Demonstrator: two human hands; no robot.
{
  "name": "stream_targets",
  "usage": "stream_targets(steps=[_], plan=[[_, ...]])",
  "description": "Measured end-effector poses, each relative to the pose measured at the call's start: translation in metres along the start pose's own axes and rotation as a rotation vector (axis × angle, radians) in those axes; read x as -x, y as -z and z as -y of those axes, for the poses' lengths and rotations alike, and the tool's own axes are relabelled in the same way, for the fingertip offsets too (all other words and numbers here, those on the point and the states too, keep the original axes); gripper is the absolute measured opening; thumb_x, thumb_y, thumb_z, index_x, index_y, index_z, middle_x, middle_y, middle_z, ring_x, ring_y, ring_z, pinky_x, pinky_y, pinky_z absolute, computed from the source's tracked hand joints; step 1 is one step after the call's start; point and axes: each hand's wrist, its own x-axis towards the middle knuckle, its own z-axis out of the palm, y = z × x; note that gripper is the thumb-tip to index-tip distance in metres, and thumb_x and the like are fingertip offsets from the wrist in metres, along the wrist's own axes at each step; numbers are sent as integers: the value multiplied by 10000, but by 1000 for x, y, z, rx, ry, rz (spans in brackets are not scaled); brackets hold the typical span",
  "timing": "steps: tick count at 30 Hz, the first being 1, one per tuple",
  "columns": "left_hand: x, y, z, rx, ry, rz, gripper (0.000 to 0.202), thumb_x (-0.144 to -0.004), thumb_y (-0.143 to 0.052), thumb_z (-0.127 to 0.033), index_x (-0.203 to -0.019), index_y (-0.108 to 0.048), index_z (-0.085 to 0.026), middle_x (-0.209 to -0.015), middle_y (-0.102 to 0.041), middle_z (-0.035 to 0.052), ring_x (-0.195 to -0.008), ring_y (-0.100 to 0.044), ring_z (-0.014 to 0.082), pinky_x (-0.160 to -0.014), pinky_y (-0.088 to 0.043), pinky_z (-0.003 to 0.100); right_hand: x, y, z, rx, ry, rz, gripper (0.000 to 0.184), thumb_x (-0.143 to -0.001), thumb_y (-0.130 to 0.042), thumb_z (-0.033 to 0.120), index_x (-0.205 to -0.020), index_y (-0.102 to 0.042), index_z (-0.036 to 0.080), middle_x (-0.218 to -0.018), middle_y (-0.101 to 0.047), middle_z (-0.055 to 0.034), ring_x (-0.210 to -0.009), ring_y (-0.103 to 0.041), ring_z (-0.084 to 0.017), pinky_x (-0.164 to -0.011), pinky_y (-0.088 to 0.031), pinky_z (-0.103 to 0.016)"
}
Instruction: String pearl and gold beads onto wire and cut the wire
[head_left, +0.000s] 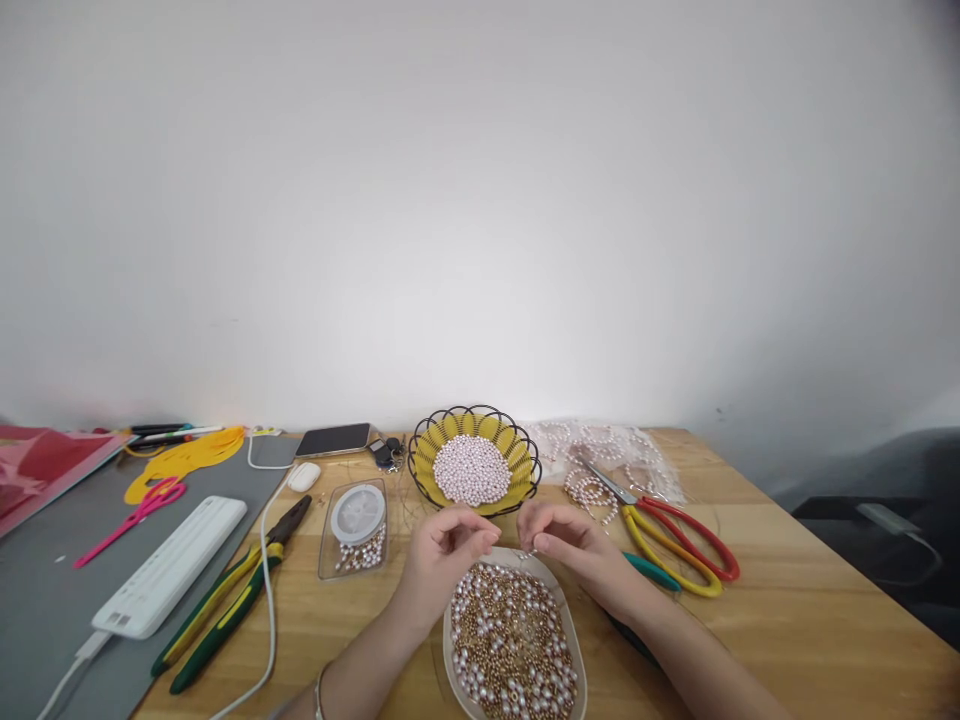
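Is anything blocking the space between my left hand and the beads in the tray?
Nothing visible does: your left hand is by the far left edge of the tray, and the gold and pearly beads lie uncovered inside.

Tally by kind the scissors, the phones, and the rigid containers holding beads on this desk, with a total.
Scissors: 2 (pink scissors, red-and-yellow scissors)
Phones: 1 (dark-screened phone)
Rigid bead containers: 3 (yellow basket, clear box, pale tray)
Total: 6
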Motion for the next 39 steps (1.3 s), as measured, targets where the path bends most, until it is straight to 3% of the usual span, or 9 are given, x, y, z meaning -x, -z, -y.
stream_targets(steps=[6,16,20,23,26,30,33,39], plan=[[2,-1,9,-108,-47,67,262,-775,-807,-422,-750,-816,-161,-647,-656,40,-566,-449,127,-556,-332,235,2,-4,-2,60,-77,95,237,-847,-803,446,-780,-766,221,-754,-613,-9,-730,-551,-177,-680,-438,-307],[2,0,12,-149,-46,90,288,-807,-780,-443,-769,-789,-157,-707,-712,62,-629,-562,165,-607,-404,257,4,-9,2,195,-147,133,278,-860,-774,469,-759,-730,215,-716,-579,0,-668,-488,-170,-643,-380,-307],[3,1,8,-188,-77,135,294,-959,-603,-419,-1009,-729,-159,-815,-735,67,-756,-650,196,-705,-472,276,3,-6,3,97,-102,93,275,-866,-773,452,-767,-683,212,-802,-571,-15,-791,-525,-200,-718,-410,-318],[7,1,8,-307,-115,244,276,-1025,-496,-345,-1200,-610,-164,-870,-741,59,-768,-657,186,-719,-483,276,2,-3,4,-18,-84,25,282,-871,-772,449,-768,-651,215,-804,-561,-5,-778,-518,-191,-724,-406,-310],[10,-1,12,-530,-175,450,168,-983,-584,-241,-1126,-650,-184,-913,-765,52,-778,-672,184,-733,-496,276,1,0,3,-88,-65,-42,296,-870,-774,456,-768,-641,211,-787,-558,0,-734,-497,-176,-697,-389,-298],[11,-3,21,-758,-395,678,124,-905,-704,-153,-1007,-755,-203,-1023,-782,53,-972,-698,221,-919,-503,321,1,0,-1,-106,-58,-54,297,-878,-770,443,-763,-633,206,-769,-556,0,-710,-476,-168,-675,-368,-292],[10,-3,26,-844,-451,713,96,-904,-719,-146,-957,-777,-200,-1016,-777,42,-974,-704,211,-941,-497,306,2,-2,-3,-97,-74,-39,306,-878,-770,443,-757,-619,206,-762,-538,5,-694,-460,-165,-662,-358,-293],[11,-5,22,-929,-453,720,82,-930,-686,-151,-908,-754,-192,-922,-752,30,-862,-691,185,-819,-504,268,2,-3,-4,-89,-77,-4,322,-892,-762,436,-745,-600,200,-753,-532,6,-703,-463,-164,-667,-358,-290]])
